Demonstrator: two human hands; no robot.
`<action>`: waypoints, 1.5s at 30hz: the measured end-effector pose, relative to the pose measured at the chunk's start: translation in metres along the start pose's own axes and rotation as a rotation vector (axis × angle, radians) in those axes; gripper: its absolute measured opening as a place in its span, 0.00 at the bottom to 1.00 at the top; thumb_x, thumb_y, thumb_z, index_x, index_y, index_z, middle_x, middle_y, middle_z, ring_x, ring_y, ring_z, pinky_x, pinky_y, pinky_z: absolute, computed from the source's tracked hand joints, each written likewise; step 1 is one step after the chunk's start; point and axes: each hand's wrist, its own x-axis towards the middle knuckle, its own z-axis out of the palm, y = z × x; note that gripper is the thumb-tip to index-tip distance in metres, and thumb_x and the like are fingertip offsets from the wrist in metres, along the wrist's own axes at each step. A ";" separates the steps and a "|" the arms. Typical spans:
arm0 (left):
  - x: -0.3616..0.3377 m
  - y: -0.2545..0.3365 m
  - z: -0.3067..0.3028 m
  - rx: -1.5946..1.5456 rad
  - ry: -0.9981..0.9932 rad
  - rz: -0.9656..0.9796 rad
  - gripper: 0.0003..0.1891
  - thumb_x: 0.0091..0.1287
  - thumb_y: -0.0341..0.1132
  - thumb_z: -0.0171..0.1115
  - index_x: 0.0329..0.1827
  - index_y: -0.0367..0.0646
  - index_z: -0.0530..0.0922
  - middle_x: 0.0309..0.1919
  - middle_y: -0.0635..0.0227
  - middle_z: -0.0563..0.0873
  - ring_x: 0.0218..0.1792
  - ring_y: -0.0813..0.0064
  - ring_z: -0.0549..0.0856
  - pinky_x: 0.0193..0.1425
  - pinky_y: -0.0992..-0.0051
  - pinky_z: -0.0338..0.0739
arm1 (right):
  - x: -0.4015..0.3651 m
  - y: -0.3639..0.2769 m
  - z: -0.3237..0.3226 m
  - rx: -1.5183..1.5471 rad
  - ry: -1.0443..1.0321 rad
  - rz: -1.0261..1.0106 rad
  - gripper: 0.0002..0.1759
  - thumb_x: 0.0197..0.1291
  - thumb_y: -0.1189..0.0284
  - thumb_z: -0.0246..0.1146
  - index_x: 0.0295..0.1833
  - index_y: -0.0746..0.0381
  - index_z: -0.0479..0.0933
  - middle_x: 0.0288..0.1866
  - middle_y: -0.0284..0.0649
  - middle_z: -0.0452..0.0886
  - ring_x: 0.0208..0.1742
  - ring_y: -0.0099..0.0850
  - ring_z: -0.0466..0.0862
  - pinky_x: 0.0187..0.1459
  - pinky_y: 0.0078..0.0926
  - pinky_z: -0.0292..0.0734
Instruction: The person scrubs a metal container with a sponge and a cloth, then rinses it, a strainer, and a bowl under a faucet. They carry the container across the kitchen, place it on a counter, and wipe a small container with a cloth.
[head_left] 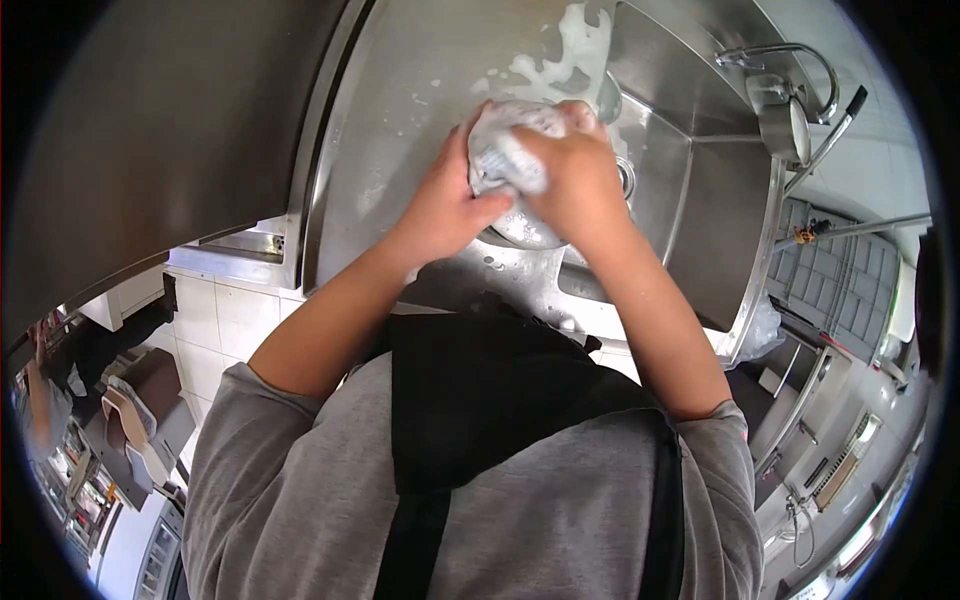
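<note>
A wet, crumpled white cloth [505, 165] with suds on it is between my two hands, at the sink's left edge. My left hand [445, 205] wraps its left side, thumb along the near edge and fingers round the back. From the right, my right hand [580, 170] presses on the cloth with curled fingers, slightly smeared by motion. Under the cloth shows the near part of a round, shiny metal dish [527, 230] with foam on it; the rest of it is hidden by the cloth and hands.
White suds [580, 50] lie on the steel counter [390, 120] behind the hands. To the right is a deep steel sink basin [650, 110] with a faucet [825, 75] and a metal pot [783, 130] at its far corner. A dark panel [180, 110] stands at left.
</note>
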 end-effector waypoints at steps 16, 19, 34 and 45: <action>0.033 0.041 0.008 -0.506 0.191 0.118 0.27 0.77 0.52 0.40 0.66 0.40 0.68 0.61 0.60 0.73 0.63 0.68 0.71 0.69 0.72 0.61 | -0.086 0.027 -0.004 1.619 0.702 1.014 0.19 0.68 0.73 0.52 0.63 0.67 0.66 0.57 0.47 0.76 0.51 0.38 0.82 0.51 0.36 0.81; 0.041 0.065 0.011 -0.474 0.271 0.142 0.27 0.76 0.54 0.40 0.66 0.42 0.67 0.58 0.61 0.74 0.60 0.71 0.72 0.65 0.72 0.66 | -0.085 0.032 -0.025 1.642 0.707 0.917 0.19 0.69 0.72 0.50 0.64 0.64 0.66 0.58 0.45 0.75 0.53 0.37 0.81 0.49 0.39 0.82; 0.009 0.056 0.019 -0.482 0.083 -0.188 0.40 0.53 0.17 0.41 0.75 0.43 0.53 0.70 0.57 0.63 0.69 0.68 0.64 0.72 0.72 0.57 | -0.097 0.017 0.022 1.491 0.979 0.959 0.16 0.66 0.71 0.59 0.57 0.64 0.72 0.50 0.38 0.80 0.48 0.29 0.81 0.45 0.29 0.79; 0.006 0.037 0.018 -0.248 0.174 0.105 0.36 0.51 0.13 0.39 0.70 0.35 0.61 0.68 0.55 0.65 0.71 0.67 0.63 0.75 0.70 0.53 | -0.131 0.015 0.024 1.789 0.696 1.206 0.14 0.67 0.67 0.58 0.55 0.59 0.73 0.48 0.36 0.81 0.45 0.31 0.83 0.42 0.32 0.81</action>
